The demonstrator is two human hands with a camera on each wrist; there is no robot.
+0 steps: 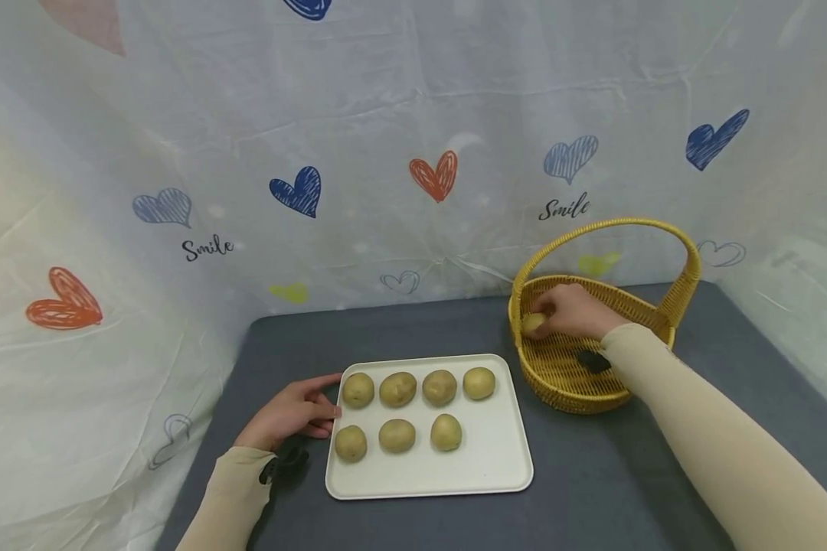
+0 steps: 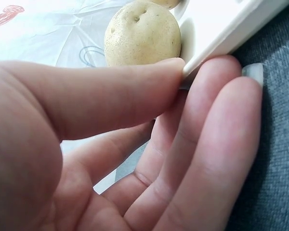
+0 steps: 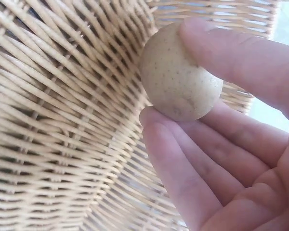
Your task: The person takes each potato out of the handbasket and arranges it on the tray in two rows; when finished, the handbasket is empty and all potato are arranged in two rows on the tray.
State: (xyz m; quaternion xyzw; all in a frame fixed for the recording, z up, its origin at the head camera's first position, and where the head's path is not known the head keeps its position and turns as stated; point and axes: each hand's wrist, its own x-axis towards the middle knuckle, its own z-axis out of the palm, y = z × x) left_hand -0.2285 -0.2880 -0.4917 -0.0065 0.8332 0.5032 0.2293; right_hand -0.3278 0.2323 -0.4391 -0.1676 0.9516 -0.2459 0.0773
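Note:
Inside the yellow wicker basket (image 1: 547,379), my right hand (image 1: 579,310) holds a potato (image 3: 176,72) between thumb and fingers. The right wrist view has this potato close to the woven wall. My left hand (image 1: 289,413) pinches the left rim of a white rectangular tray (image 1: 489,451), thumb on the edge and fingertips against its outer side. Several potatoes (image 1: 397,389) lie in a back row on the tray, and three more, among them a front-row potato (image 1: 446,432), lie before them. One potato (image 2: 142,33) shows just beyond the left thumb.
The basket's tall arched handle (image 1: 613,223) rises above the right hand. Tray and basket stand on a dark grey table (image 1: 400,524), the basket to the right and farther back. A white curtain (image 1: 358,115) printed with hearts hangs behind the table and along its sides.

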